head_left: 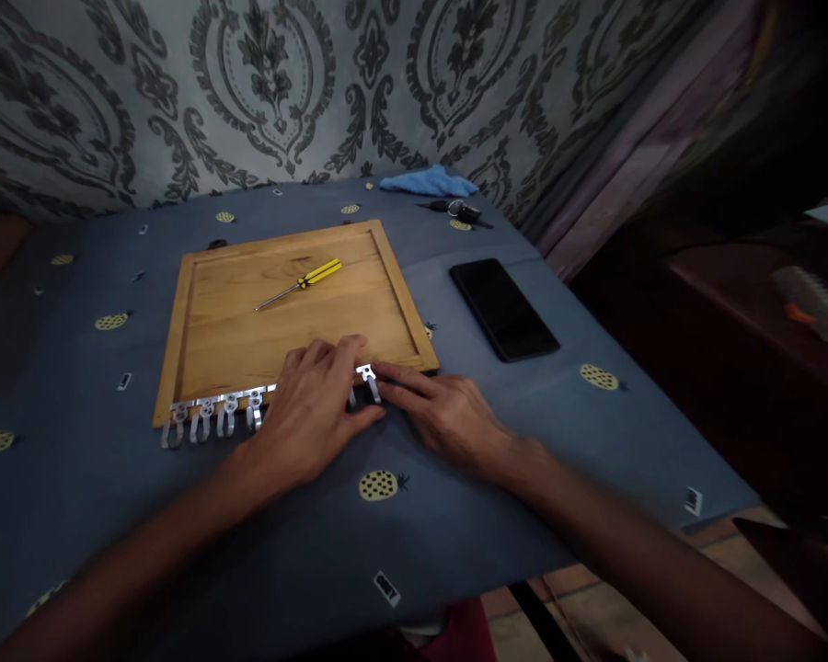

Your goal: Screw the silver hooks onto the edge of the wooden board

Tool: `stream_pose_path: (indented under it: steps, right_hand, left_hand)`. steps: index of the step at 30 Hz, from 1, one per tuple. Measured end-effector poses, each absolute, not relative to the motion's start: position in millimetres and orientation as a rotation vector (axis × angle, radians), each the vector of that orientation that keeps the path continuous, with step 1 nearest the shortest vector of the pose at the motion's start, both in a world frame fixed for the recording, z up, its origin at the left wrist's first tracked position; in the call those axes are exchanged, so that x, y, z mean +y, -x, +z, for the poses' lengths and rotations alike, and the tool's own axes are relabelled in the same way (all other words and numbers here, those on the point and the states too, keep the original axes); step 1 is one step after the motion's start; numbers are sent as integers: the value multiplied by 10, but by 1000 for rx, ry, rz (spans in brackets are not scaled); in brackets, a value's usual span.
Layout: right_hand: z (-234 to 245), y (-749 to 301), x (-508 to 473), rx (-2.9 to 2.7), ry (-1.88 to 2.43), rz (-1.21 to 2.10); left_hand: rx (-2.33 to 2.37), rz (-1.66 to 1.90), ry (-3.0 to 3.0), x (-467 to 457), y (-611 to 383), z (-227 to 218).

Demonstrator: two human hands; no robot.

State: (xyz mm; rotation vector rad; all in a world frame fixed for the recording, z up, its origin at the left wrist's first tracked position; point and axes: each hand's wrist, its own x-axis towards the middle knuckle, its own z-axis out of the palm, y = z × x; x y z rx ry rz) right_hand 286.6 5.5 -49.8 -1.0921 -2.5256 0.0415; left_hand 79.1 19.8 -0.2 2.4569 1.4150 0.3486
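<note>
A metal hook rail with several hooks lies along the near edge of a framed wooden board. My left hand is laid across the rail, its fingers over the board and its thumb below the edge, covering the middle hooks. At the rail's right end, the fingers of my right hand close in on the last hook; their exact contact is partly hidden. A screwdriver with a yellow and black handle rests on the board, its tip pointing toward the near left.
Right of the board lies a black phone. Farther back are a blue cloth and keys on a ring. A blue pineapple-print cloth covers the table, with a patterned curtain behind. The table edge runs down the right side.
</note>
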Motion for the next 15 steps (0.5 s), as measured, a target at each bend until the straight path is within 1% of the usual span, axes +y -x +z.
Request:
stream_pose_path:
  steps: [9, 15]
  right_hand:
    - [-508, -2870, 48, -2500, 1072, -18]
    - [-515, -2866, 46, -2504, 1080, 1]
  left_hand:
    - [1414, 336, -2464, 221, -811, -9]
    - [1424, 325, -2435, 229, -820, 1]
